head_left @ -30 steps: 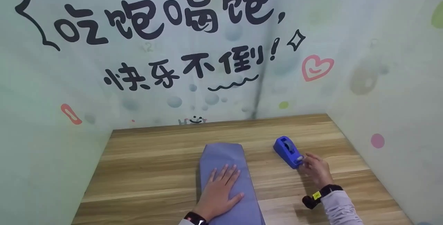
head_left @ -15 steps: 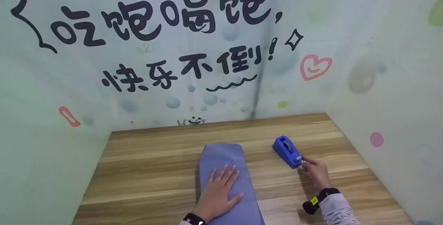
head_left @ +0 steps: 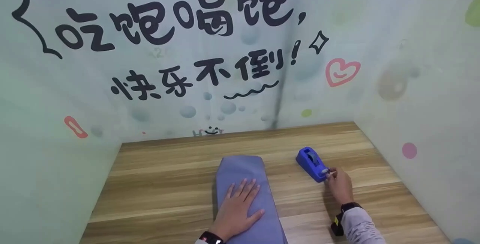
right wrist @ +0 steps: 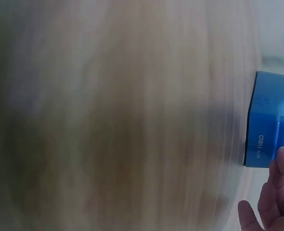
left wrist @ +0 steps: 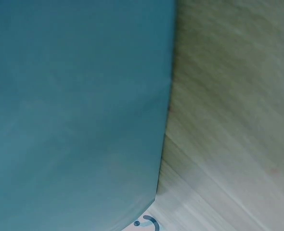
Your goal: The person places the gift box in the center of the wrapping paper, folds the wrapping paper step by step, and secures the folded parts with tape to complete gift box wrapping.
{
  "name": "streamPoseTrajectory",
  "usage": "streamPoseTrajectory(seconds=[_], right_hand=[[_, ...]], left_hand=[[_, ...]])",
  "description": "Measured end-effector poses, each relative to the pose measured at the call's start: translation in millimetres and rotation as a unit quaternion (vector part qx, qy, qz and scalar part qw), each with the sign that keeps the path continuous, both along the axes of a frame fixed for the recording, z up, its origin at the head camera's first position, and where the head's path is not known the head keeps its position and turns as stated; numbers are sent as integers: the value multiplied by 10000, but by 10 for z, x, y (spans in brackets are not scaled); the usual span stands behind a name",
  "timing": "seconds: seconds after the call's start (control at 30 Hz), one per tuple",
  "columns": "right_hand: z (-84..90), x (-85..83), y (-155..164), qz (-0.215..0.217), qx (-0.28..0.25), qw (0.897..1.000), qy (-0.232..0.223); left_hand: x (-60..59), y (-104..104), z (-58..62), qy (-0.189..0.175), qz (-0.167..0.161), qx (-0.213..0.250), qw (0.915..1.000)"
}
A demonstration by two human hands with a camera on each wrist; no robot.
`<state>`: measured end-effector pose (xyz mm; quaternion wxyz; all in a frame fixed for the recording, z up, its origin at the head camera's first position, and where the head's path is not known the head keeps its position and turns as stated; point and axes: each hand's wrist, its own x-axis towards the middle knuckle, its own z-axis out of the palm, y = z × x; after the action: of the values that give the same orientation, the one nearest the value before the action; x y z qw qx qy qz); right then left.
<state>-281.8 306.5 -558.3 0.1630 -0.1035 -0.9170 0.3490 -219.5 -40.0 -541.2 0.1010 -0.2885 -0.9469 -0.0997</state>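
A long, flat, folded piece of blue-purple paper (head_left: pixel 243 167) with slanted far corners lies in the middle of the table. My left hand (head_left: pixel 236 210) rests palm down on it, fingers straight and slightly spread. The left wrist view has the smooth paper (left wrist: pixel 79 110) filling its left side, with no hand showing. To the right stands a blue tape dispenser (head_left: pixel 310 163), its cutter end towards me. At that end my right hand (head_left: pixel 339 186) pinches the tape between thumb and finger. In the right wrist view the fingertips sit right at the dispenser's (right wrist: pixel 264 120) cutter.
The wood-grain table (head_left: pixel 165 184) is enclosed by pale printed walls at the back, left and right. Black lettering covers the back wall (head_left: pixel 240 116). The near end of the paper runs out of the head view at the bottom.
My right hand has turned at the wrist and moved slightly left, staying at the cutter end of the dispenser. The left hand, the paper and the dispenser have kept their places.
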Motion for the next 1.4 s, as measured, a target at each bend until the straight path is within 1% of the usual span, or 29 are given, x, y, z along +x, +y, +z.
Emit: streamPoseTrajectory(seconds=[0.1, 0.17, 0.23, 0.3, 0.37, 0.43, 0.47, 0.57, 0.63, 0.7, 0.77, 0.83, 0.93, 1.0, 1.07, 1.13, 1.2, 1.27, 1.3, 1.37, 1.4], right_hand=[[16, -5, 27, 120, 492, 9986, 133], [21, -10, 54, 186, 907, 9954, 248], [27, -9, 83, 290, 1367, 9894, 386], [27, -13, 120, 417, 1806, 9811, 552], [29, -6, 161, 494, 2105, 9738, 706], [39, 10, 201, 492, 2229, 9708, 737], [51, 21, 214, 471, 2193, 9720, 700], [116, 62, 214, 397, 1873, 9807, 405], [177, 79, 174, 389, 1496, 9879, 154], [237, 85, 109, 461, 1110, 9927, -38], [287, 80, 20, 627, 703, 9955, -103], [329, 88, -87, 873, 302, 9956, -121], [368, 110, -271, 1363, -148, 9905, -41], [383, 136, -393, 1814, -388, 9826, 7], [400, 163, -506, 2373, -600, 9695, 68], [425, 190, -609, 2952, -849, 9516, 47], [466, 218, -708, 3467, -1085, 9317, -70], [518, 244, -809, 3825, -1270, 9150, -196], [546, 257, -859, 3950, -1338, 9084, -282], [609, 282, -959, 4156, -1462, 8966, -449], [640, 294, -1007, 4229, -1479, 8925, -521]], left_hand=[[-4, 0, -2, 22, 0, -48, 10000], [-6, 1, -1, 4, -3, -66, 10000], [-7, 1, 0, -25, 1, -78, 10000], [-6, 1, 2, -56, 12, -78, 10000], [-5, 2, 5, -57, 5, -55, 10000], [-1, 0, 9, -62, 0, -36, 10000], [0, -2, 11, -47, -4, -23, 10000], [5, -11, 13, -29, 0, -9, 10000], [6, -17, 11, -30, 18, -12, 10000], [2, -20, 6, -12, 32, -23, 10000], [1, -20, 5, -8, 39, -26, 10000], [0, -18, 2, 0, 37, -12, 10000], [0, -14, -4, 10, 29, -14, 10000], [-1, -11, -9, 11, 27, -31, 10000], [-2, -8, -12, 14, 26, -68, 10000], [-2, -5, -13, 6, 21, -94, 10000], [-2, -4, -11, 4, 18, -117, 9999], [-2, -3, -9, -16, 16, -128, 9999], [-2, -3, -8, -23, 18, -133, 9999], [-3, -3, -6, -35, 29, -150, 9999], [-4, -3, -5, -48, 35, -156, 9999]])
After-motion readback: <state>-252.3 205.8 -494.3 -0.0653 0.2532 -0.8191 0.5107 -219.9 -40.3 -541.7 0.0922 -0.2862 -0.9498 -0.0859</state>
